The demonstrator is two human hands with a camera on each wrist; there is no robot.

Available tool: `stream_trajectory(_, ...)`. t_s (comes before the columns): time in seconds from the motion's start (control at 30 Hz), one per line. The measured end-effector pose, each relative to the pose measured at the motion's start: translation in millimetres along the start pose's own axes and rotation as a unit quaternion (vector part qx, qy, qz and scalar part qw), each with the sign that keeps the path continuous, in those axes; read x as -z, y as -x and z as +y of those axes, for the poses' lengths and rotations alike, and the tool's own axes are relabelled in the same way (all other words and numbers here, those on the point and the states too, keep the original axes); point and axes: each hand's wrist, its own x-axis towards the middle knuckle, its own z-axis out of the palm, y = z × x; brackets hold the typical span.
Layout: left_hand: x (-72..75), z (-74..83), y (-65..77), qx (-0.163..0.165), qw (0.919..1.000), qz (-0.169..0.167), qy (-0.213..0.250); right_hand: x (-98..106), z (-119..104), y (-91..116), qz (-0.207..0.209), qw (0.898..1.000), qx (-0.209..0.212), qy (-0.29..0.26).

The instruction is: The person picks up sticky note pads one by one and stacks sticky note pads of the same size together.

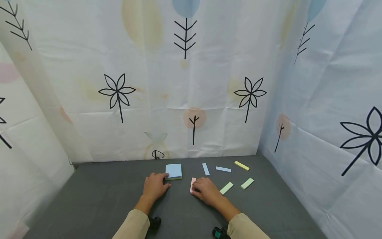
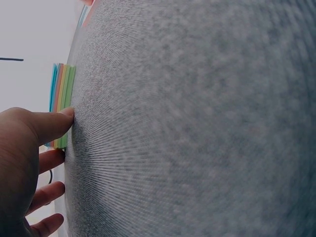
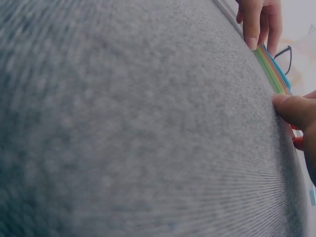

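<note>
In the head view a square stack of sticky notes point(image 1: 173, 171) lies at the table's middle, light blue on top. Its layered blue, orange, yellow and green edges point(image 2: 62, 94) show in the left wrist view. My left hand point(image 1: 155, 186) rests at the stack's left side, index fingertip at its edge, thumb extended near the front corner. To the right, a narrow pink sticky-note strip point(image 1: 193, 183) lies partly under my right hand point(image 1: 207, 192), whose curled fingers and thumb pinch its near part. The right wrist view shows the right thumb point(image 3: 291, 109) low over the table.
Right of the pink strip lie two light blue strips point(image 1: 206, 169) point(image 1: 223, 169), a yellow strip point(image 1: 241, 165) and two green strips point(image 1: 226, 188) point(image 1: 247, 183). The grey table point(image 1: 98, 196) is bordered by white printed curtains point(image 1: 215, 132) at the back and sides.
</note>
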Motion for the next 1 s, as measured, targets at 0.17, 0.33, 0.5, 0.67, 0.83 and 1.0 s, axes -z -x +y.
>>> stream_trajectory(0.17, 0.8, 0.9, 0.3, -0.001, 1.0, -0.001, -0.001, -1.3, 0.1, 1.8, 0.02, 0.999, -0.007, -0.025)
stream_trajectory(0.33, 0.4, 0.8, -0.6, 0.002, 1.0, -0.003, -0.003, -1.8, 0.6, 2.3, 0.028, 0.998, -0.019, -0.047)
stream_trajectory(0.5, -0.1, 1.1, -1.0, 0.001, 1.0, 0.001, -0.001, 0.0, -0.1, 1.7, 0.02, 0.998, -0.028, -0.045)
stream_trajectory(0.67, -0.3, 0.4, -1.0, 0.002, 1.0, -0.002, -0.003, 0.2, 0.3, -0.5, 0.025, 0.998, -0.035, -0.055)
stream_trajectory(0.83, -0.2, 0.6, -0.8, 0.0, 1.0, -0.002, -0.002, -1.4, 2.1, -1.2, 0.022, 0.995, -0.086, -0.039)
stream_trajectory(1.0, 1.1, -0.2, -0.5, -0.002, 1.0, -0.001, 0.003, -0.9, 5.7, -1.2, -0.014, 0.988, -0.146, -0.037)
